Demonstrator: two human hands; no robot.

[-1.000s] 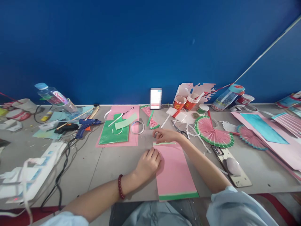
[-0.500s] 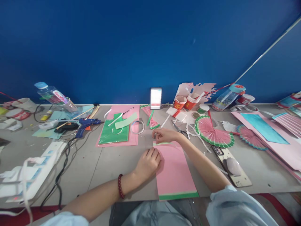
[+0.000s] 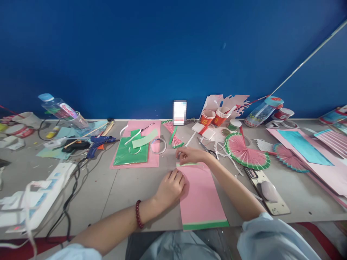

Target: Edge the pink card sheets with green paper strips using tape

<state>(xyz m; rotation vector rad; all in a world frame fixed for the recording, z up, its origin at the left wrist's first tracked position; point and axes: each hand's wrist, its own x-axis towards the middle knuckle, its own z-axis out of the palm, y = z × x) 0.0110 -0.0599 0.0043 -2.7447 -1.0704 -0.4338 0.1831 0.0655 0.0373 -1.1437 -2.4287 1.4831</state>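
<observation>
View from the head camera. A long pink sheet with a green band at each end lies lengthwise on the desk, straight in front of you, with its near end hanging over the desk edge.

Your left hand rests on the sheet's left edge about halfway up. Its fingers are half bent and press down, closing on nothing. Held this way, the hand probably pins the paper so that it cannot slide.

Your right hand sits at the far end, over the green band. Its fingers are drawn together at that edge. You cannot tell whether they nip the paper itself or some small bit lying on it.

Scissors lie just beyond the right hand. A finished watermelon fan is spread open to the right, within reach. A green sheet on pink backing lies to the left, and a blue glue gun is farther left, its cable trailing toward a power strip.
</observation>
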